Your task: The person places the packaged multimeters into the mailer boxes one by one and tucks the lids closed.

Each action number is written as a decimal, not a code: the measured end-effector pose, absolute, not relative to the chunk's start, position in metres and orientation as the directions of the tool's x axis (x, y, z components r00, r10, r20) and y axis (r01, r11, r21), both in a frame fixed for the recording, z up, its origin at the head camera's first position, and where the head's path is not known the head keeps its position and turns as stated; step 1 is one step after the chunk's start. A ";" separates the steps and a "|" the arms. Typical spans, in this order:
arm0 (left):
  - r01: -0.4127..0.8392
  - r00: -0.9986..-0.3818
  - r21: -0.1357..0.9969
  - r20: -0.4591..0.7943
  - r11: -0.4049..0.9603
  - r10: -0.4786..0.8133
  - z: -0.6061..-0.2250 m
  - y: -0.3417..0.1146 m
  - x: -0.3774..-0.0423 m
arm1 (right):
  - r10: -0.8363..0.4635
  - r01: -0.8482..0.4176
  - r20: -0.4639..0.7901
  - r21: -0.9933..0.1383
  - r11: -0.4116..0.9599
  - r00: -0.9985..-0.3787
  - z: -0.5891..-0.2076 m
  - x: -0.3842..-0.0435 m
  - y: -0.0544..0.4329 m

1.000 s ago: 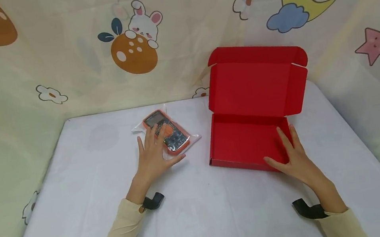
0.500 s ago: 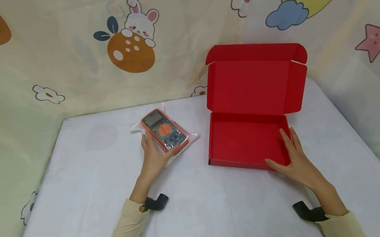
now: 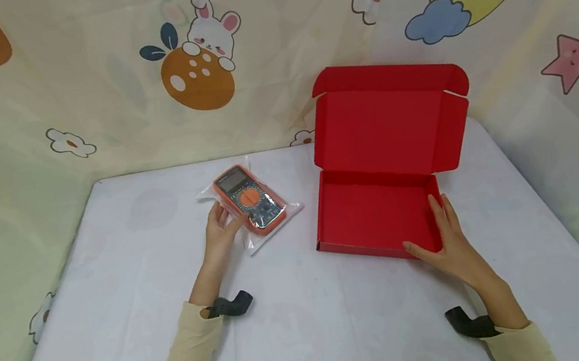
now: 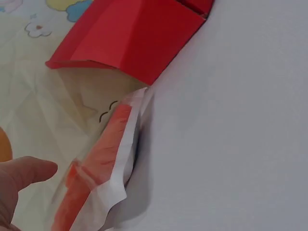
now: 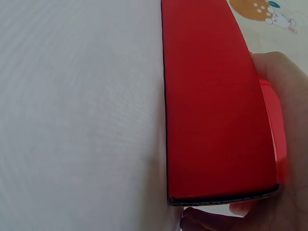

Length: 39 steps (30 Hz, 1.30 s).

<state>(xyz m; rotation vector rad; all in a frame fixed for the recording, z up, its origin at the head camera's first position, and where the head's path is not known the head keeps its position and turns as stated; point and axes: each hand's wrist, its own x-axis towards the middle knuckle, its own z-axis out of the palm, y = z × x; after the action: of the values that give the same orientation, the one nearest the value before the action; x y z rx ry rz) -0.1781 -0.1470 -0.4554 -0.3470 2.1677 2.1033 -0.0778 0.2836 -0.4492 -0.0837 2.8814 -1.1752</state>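
An orange-and-black multimeter [image 3: 249,196] lies face up in a clear plastic bag [image 3: 254,243] on the left half of the table. My left hand [image 3: 218,235] is at its lower left side, thumb overlapping the edge in the head view and fingers along the bag. In the left wrist view the thumb [image 4: 36,171] stands straight, with a small gap to the bag. To the right stands an open red cardboard box [image 3: 375,206], its lid raised. My right hand [image 3: 455,250] grips its near right corner, thumb over the front wall and fingers about the right wall.
The box lid [image 3: 376,132] leans back near the patterned cloth wall [image 3: 116,75]. White cloth covers the table [image 3: 308,324]. A black strap mount [image 3: 231,304] sits on the left wrist, another mount [image 3: 470,322] on the right.
My left hand has come down from over the multimeter to its lower left side, then drawn slightly left. The right hand stays on the box corner; the multimeter lies about where it was.
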 end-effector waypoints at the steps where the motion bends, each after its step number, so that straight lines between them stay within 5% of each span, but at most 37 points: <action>1: -0.252 -0.962 0.968 -0.253 -0.024 -0.104 -0.455 -0.149 -0.180 | -0.061 -0.048 0.007 -0.705 0.708 -0.998 -0.450 -0.078 0.284; 22: -0.354 -0.914 0.934 -0.357 -0.052 -0.194 -0.448 -0.152 -0.200 | -0.058 -0.029 -0.014 -0.730 0.683 -0.998 -0.453 -0.079 0.284; 39: -0.260 -0.943 0.959 -0.278 -0.116 -0.181 -0.455 -0.147 -0.196 | -0.057 -0.028 -0.015 -0.731 0.682 -0.998 -0.452 -0.080 0.283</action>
<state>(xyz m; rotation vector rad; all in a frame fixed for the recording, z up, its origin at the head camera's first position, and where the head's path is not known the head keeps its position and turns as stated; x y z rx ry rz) -0.1961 -0.1472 -0.4553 -0.5128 2.0515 2.2491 -0.0796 0.2830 -0.4519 -0.0714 2.8476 -1.2370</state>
